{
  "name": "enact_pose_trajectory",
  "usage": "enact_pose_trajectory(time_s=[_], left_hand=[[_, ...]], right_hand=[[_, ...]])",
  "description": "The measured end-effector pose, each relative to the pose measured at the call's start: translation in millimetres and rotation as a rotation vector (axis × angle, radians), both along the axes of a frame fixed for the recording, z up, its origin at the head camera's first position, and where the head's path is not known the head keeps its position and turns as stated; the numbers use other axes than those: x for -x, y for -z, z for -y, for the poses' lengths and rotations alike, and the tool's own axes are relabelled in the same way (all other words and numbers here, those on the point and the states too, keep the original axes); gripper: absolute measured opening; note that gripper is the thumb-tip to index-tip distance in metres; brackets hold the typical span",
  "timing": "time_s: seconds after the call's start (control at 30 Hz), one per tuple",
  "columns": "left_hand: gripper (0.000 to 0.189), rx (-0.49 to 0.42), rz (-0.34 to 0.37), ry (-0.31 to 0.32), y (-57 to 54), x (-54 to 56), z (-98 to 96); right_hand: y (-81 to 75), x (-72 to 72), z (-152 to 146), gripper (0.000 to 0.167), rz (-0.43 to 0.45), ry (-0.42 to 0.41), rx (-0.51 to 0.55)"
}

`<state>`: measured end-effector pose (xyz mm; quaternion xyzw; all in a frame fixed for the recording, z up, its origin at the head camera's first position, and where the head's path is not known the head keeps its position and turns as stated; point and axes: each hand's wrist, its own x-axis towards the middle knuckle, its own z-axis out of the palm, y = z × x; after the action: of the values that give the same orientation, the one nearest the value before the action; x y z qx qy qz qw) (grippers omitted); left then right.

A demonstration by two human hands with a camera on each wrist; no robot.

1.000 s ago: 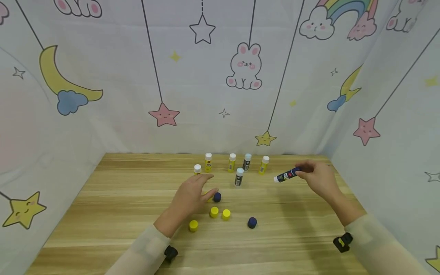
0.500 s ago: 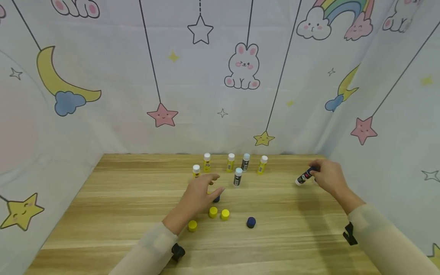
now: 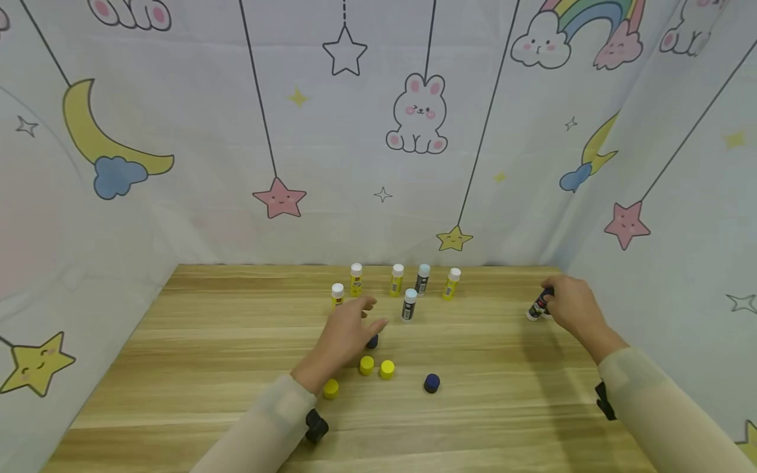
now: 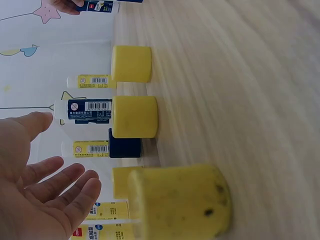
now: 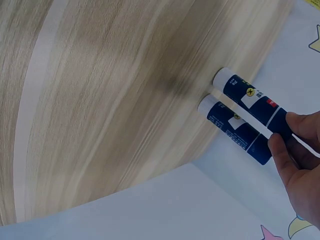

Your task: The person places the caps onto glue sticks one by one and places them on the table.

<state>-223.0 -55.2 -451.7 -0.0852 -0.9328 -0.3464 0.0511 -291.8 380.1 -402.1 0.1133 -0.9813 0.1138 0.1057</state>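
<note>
At the table's right side, my right hand (image 3: 573,309) pinches a navy glue stick (image 5: 252,98) by its capped end, white end down. A second navy glue stick (image 5: 232,127) stands right beside it, mostly hidden by the hand in the head view. My left hand (image 3: 343,334) hovers over the middle of the table, fingers apart and holding nothing. Near it lie a navy cap (image 3: 372,341) and yellow caps (image 3: 367,365), (image 3: 387,370), (image 3: 331,389). In the left wrist view, a yellow cap (image 4: 182,200) looms large up close.
Uncapped yellow glue sticks (image 3: 356,281) and dark ones (image 3: 409,306) with pale tops stand toward the back of the wooden table (image 3: 236,348). Another navy cap (image 3: 432,383) sits nearer the front. A printed curtain (image 3: 355,131) hangs behind and at the sides.
My right hand has carried the navy glue stick rightward and down, tilting it more upright beside the second one. My left hand has drifted slightly right.
</note>
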Motion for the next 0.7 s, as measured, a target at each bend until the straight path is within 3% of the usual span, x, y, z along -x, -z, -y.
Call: enact_pose_trajectory(time_s=[0.27,0.7], left_hand=[[0.051,-0.098,0.063,0.031,5.0,8.6,-11.7],[0.05,-0.117,0.098,0.012,7.1,15.4,-20.0]], right_hand=[[-0.3,1.4,1.8,0.028,0.019,0.001,-0.059],[0.2,-2.1,2.1,0.029,-0.046,0.027,-0.081]])
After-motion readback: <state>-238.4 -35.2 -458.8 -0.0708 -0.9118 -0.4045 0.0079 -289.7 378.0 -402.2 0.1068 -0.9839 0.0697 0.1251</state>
